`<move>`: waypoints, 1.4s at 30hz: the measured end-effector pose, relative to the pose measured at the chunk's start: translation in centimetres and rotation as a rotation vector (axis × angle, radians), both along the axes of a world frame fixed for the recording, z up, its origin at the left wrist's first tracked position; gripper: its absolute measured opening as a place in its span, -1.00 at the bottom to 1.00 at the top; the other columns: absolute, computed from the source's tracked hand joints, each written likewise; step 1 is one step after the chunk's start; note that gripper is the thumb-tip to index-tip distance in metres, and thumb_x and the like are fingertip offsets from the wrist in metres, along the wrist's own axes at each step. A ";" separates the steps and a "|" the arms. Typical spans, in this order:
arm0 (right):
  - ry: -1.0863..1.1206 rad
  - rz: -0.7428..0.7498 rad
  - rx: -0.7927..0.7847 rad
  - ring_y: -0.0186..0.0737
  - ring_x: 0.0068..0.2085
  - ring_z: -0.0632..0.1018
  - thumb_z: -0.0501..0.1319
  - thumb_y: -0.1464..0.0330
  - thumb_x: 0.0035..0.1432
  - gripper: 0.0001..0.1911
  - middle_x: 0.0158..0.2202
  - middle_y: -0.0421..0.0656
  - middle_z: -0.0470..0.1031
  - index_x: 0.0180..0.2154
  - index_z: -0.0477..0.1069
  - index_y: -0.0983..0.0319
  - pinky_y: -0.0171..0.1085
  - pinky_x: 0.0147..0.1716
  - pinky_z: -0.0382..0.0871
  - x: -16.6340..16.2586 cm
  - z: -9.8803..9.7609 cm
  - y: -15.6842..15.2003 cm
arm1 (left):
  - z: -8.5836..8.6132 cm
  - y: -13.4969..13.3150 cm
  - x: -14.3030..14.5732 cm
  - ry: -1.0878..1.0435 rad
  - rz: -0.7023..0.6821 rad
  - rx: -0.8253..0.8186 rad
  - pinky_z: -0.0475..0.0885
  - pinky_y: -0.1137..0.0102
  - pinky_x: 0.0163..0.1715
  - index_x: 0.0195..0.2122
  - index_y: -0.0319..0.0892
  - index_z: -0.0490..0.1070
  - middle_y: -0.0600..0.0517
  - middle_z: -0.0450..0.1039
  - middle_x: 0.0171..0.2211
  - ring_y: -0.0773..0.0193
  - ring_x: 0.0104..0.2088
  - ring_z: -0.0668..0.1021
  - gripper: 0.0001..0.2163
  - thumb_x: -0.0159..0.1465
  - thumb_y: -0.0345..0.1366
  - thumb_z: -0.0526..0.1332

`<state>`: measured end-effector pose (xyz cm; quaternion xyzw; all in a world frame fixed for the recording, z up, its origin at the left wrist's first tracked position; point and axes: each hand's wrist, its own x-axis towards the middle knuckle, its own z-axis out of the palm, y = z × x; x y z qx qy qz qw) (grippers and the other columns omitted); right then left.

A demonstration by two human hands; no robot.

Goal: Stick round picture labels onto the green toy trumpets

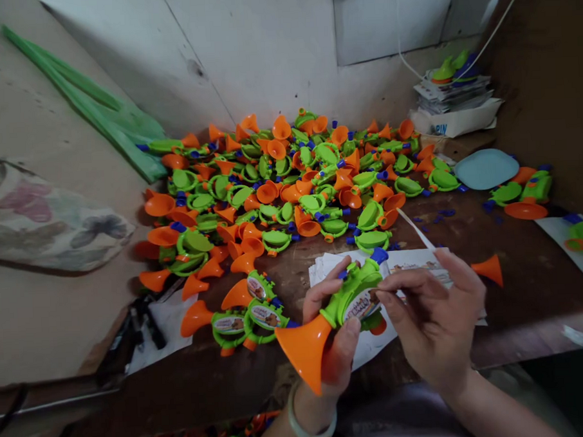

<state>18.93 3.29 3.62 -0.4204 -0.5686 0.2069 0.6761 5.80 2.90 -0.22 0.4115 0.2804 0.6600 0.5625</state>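
My left hand (pixel 333 345) is closed around a toy trumpet (pixel 304 347) with an orange bell, a green body and a blue mouthpiece, tilted with its bell toward me. On the green side lies an oval printed sticker (pixel 360 307). The thumb and forefinger of my right hand (pixel 431 319) pinch the sticker's right edge. A thin white pointed tool (pixel 416 229), possibly tweezers, sticks up from behind the raised fingers of that hand. Beneath the hands are white printed sheets (pixel 414 259). Left of them sit several trumpets with stickers (pixel 265 315).
A large heap of toy trumpets (pixel 314 201) without visible stickers covers the table's back. To the right are a light-blue lid-like dish (pixel 486 169), a loose orange bell (pixel 489 270) and a paper stack (pixel 453 99). Black pens (pixel 154 324) lie at left.
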 end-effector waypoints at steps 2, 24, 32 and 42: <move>-0.235 -0.119 0.067 -0.19 -0.39 0.68 0.33 0.53 0.27 -0.68 -0.38 -0.31 0.66 -0.06 0.52 0.00 -0.01 -0.07 0.65 0.2 0.2 0.2 | 0.1 -0.1 0.0 0.004 0.002 0.018 0.41 -0.01 0.33 0.08 0.14 0.51 0.00 0.45 0.36 -0.08 0.36 0.48 -0.69 0.34 -0.23 0.42; -0.140 -0.030 -0.147 0.06 0.26 0.54 0.35 0.22 0.37 -0.13 0.37 0.03 0.33 0.49 -0.09 -0.10 0.02 0.00 0.67 1.9 -2.9 2.1 | -0.3 0.1 0.0 -0.001 0.066 0.067 0.56 0.02 0.20 0.18 0.08 0.47 -0.12 0.51 0.31 -0.09 0.27 0.58 -0.62 0.34 -0.22 0.41; -0.092 -0.200 0.109 -0.17 0.06 0.58 0.43 0.48 0.22 -0.18 0.08 -0.16 0.42 0.35 0.18 -0.14 -0.19 0.00 0.65 1.3 -2.8 2.2 | -2.0 0.4 0.5 0.041 -0.108 -0.240 0.49 0.07 0.29 0.20 0.07 0.53 -0.12 0.43 0.38 -0.10 0.41 0.42 -0.58 0.32 -0.12 0.45; 0.264 0.486 -0.175 -0.22 -0.08 0.70 0.33 0.24 0.41 -0.69 0.23 -0.13 0.42 0.14 0.50 -0.11 -0.22 -0.19 0.73 1.0 -2.1 0.4 | -1.6 1.4 -1.8 0.120 0.127 -0.314 0.56 0.22 0.16 0.20 0.01 0.48 -0.05 0.62 0.12 0.02 0.13 0.66 -0.45 0.19 -0.14 0.53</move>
